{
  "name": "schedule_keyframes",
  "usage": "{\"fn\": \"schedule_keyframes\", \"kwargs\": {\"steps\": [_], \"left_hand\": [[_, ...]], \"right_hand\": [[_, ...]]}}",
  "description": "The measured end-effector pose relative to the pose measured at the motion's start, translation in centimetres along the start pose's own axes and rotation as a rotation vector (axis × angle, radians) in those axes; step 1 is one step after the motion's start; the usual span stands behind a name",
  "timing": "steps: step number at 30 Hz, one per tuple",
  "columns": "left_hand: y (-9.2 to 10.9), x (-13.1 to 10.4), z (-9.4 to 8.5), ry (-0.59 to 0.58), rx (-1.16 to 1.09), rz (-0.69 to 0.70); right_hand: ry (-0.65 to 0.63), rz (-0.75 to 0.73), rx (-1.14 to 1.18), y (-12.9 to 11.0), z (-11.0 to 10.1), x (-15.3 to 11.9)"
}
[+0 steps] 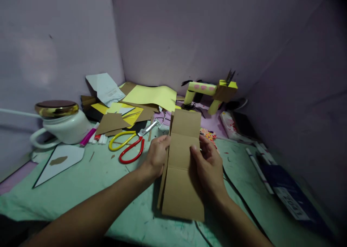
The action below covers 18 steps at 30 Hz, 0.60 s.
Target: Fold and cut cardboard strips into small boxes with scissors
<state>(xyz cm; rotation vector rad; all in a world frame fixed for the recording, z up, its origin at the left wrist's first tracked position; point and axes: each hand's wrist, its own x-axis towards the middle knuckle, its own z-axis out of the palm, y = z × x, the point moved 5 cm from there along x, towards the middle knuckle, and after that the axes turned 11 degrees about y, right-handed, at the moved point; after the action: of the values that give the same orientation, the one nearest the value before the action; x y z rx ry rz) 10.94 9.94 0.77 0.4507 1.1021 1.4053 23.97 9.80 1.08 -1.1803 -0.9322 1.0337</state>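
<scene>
Cardboard strip (pixel 181 153) between two hands, at the centre of the desk (pixel 108 182).
Left fingers (pixel 166 141) grasp its nine o'clock edge, right fingers (pixel 194 151) its three o'clock edge; scissors (pixel 132 138) lie towards ten o'clock.

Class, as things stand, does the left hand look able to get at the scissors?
Probably yes: the scissors lie close beside the left hand, handles uncovered, though it would likely have to let go of the cardboard.
</scene>
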Motion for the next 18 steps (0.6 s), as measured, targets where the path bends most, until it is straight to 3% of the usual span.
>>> {"fn": "schedule_keyframes", "kwargs": {"steps": [3, 11, 15, 18], "left_hand": [[-0.2, 0.0, 0.1, 0.005, 0.004, 0.009], [-0.1, -0.3, 0.2, -0.031, 0.136, 0.123], [1.0, 0.8, -0.6, 0.051, 0.169, 0.172], [1.9, 1.9, -1.5, 0.147, 0.158, 0.174]], "right_hand": [[0.056, -0.005, -0.016, 0.0, 0.1, -0.1], [0.054, -0.022, 0.029, 0.2, -0.1, 0.2], [-0.034, 0.199, 0.066, 1.1, 0.1, -0.2], [-0.244, 0.403, 0.116, 1.6, 1.0, -1.4]]}}
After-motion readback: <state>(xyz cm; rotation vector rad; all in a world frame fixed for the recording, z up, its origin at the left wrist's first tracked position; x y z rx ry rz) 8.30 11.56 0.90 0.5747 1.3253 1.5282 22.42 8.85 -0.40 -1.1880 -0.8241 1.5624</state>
